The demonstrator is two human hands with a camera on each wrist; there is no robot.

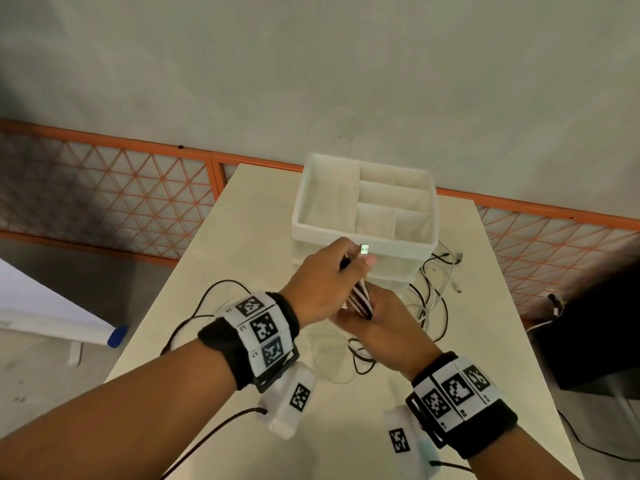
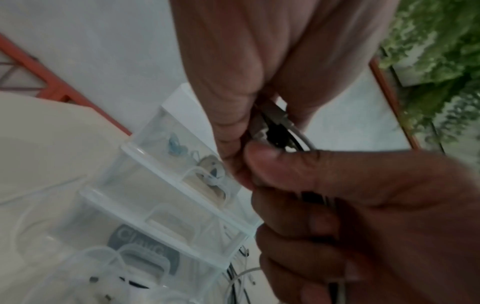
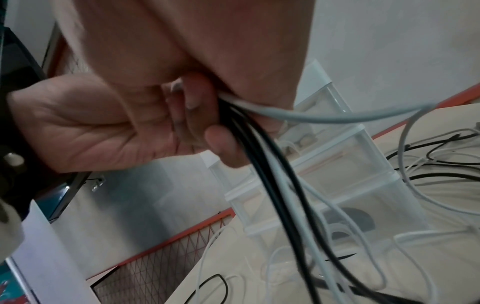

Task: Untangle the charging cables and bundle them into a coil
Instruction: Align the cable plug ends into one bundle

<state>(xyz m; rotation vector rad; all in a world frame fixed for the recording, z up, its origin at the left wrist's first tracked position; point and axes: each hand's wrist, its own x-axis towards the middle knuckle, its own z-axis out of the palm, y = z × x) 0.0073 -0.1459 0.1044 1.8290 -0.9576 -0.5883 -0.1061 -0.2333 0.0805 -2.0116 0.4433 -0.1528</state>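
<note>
Black and white charging cables (image 1: 362, 298) run as a bunch between both hands above the table. My left hand (image 1: 356, 262) grips the upper ends, and a white USB plug (image 1: 365, 250) sticks out past its fingers. My right hand (image 1: 367, 314) grips the same bunch just below. In the right wrist view the cables (image 3: 280, 185) hang down from the right hand (image 3: 207, 98) to the table, beside the left hand (image 3: 78, 123). In the left wrist view the left hand's fingers (image 2: 233, 123) curl round the cable ends (image 2: 275, 127), with the right hand (image 2: 363, 205) beneath.
A white drawer organizer (image 1: 363, 237) with divided top compartments stands right behind the hands. More loose black and white cables (image 1: 433, 292) lie tangled to its right on the beige table (image 1: 242, 237). A black cord (image 1: 207, 299) loops at the left. An orange mesh railing (image 1: 104, 188) runs behind.
</note>
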